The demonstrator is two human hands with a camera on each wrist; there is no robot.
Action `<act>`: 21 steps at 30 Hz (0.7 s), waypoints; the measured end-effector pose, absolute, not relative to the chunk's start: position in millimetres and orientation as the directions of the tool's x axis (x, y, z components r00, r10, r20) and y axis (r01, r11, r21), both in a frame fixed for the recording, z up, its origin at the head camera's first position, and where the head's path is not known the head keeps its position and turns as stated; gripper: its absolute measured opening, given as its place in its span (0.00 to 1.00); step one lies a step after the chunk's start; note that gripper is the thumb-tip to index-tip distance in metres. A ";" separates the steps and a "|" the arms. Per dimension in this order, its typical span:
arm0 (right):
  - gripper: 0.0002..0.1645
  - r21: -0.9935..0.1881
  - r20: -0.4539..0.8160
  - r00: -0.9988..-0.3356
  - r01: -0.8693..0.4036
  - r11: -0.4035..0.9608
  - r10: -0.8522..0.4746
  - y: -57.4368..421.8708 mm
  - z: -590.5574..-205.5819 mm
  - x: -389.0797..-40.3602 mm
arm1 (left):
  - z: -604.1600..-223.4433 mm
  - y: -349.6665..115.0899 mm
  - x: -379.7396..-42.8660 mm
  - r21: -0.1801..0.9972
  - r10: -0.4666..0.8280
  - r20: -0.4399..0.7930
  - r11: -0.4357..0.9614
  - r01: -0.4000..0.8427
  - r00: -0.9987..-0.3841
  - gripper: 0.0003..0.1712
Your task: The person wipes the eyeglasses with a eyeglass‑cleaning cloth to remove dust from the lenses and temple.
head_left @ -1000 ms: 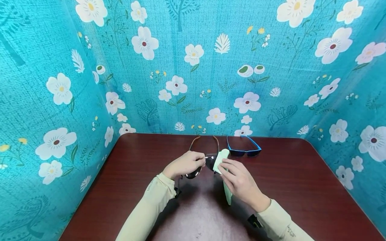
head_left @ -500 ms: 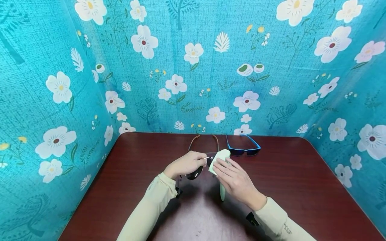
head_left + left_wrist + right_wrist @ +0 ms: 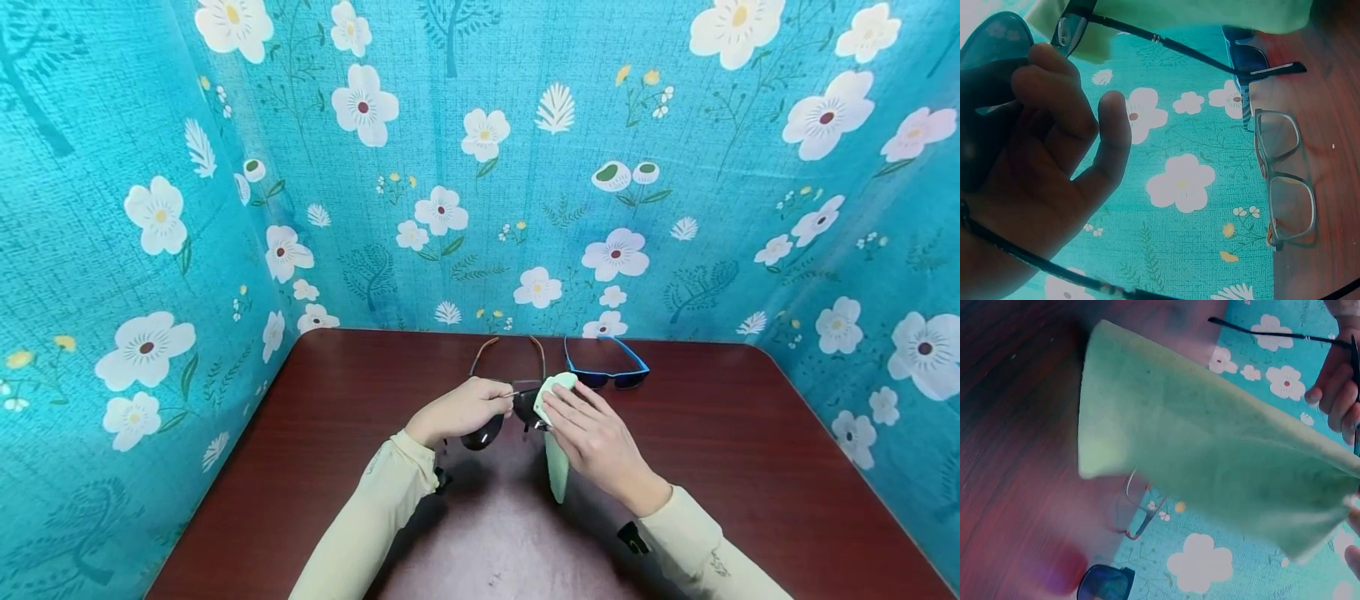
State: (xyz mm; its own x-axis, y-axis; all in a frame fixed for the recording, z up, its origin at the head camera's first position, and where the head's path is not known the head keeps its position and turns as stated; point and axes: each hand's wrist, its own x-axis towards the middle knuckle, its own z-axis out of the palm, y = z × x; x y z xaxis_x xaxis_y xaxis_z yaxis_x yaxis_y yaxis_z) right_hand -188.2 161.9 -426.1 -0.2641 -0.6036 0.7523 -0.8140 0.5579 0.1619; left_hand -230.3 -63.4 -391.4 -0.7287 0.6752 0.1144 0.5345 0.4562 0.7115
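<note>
My left hand (image 3: 463,410) grips a pair of dark-lensed sunglasses (image 3: 482,435) near the bridge, above the table. In the left wrist view the fingers curl at the frame, and one thin black temple arm (image 3: 1191,53) sticks out. My right hand (image 3: 600,437) pinches a pale green cloth (image 3: 557,467) against the right-hand lens, partly covering it. The cloth's loose end hangs below the hand. Seen from the right wrist, the cloth (image 3: 1197,437) spreads across the view and hides most of the lens; only a few right fingertips show at the edge.
Clear-lensed eyeglasses (image 3: 1291,212) with brown temple tips lie behind the hands on the dark red-brown table (image 3: 360,375). To their right are blue-framed sunglasses (image 3: 628,379). A turquoise flowered curtain (image 3: 495,208) surrounds the table's back and sides.
My right hand and the cloth moved left over the lens, then back right, baring more of the dark lens. The left hand stays nearly in place with its grip on the sunglasses.
</note>
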 end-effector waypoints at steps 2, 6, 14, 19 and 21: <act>0.21 0.161 0.757 -0.263 -0.811 0.562 -0.598 164.4 -425.9 -187.8 | -391.0 -65.0 -229.9 0.719 0.674 0.115 0.451 0.529 -0.730 0.14; 0.20 0.172 0.765 -0.233 -0.824 0.539 -0.600 164.9 -424.5 -185.1 | -389.3 -66.2 -229.7 0.713 0.676 0.123 0.450 0.538 -0.727 0.14; 0.18 0.230 0.777 -0.151 -0.835 0.500 -0.611 150.7 -420.3 -183.2 | -388.0 -57.5 -225.9 0.713 0.720 0.118 0.418 0.563 -0.684 0.14; 0.18 0.221 0.779 -0.157 -0.838 0.500 -0.607 150.1 -419.7 -183.7 | -388.9 -55.0 -221.5 0.719 0.736 0.113 0.403 0.566 -0.667 0.13; 0.19 0.216 0.775 -0.167 -0.837 0.503 -0.610 151.5 -419.6 -183.1 | -389.6 -55.2 -220.8 0.720 0.737 0.111 0.402 0.565 -0.666 0.13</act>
State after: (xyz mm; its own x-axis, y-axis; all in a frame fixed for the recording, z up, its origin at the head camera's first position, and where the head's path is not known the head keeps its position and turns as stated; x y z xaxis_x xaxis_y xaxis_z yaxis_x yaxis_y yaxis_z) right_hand -183.1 151.5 -419.6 -0.1671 -0.6096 0.7749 -0.8367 0.5034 0.2156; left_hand -220.8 -55.2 -389.6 -0.6663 0.7373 0.1114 0.5652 0.4018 0.7205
